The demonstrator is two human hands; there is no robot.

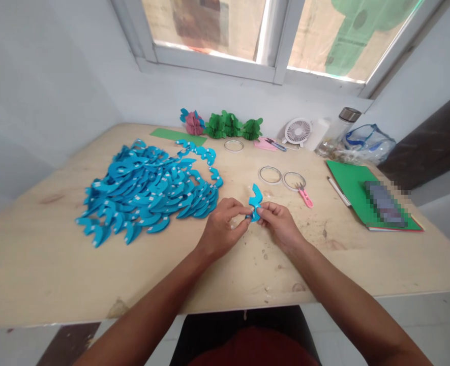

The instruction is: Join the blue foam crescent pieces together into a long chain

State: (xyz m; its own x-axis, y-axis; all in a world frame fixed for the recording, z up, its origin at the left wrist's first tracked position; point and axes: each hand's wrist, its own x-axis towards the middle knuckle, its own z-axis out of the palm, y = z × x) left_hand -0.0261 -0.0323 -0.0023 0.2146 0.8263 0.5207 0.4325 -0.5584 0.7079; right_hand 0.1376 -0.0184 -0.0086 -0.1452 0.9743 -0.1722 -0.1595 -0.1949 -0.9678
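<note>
A small curved blue paper piece (256,194) is held up between my two hands over the middle of the table. My left hand (225,221) pinches its lower left part with thumb and forefinger. From the other side, my right hand (280,222) grips it between thumb and fingers. The fingertips hide the lower part of the piece. To the left of my hands spreads a large heap of similar blue paper pieces (152,185), many with small white patches on them.
Tape rolls (269,175) and pink-handled snips (305,196) lie beyond my right hand. At the back stand green paper shapes (231,125), a pink and blue one (193,122), a small white fan (298,132) and a bottle (342,124). A green folder (352,190) lies at right.
</note>
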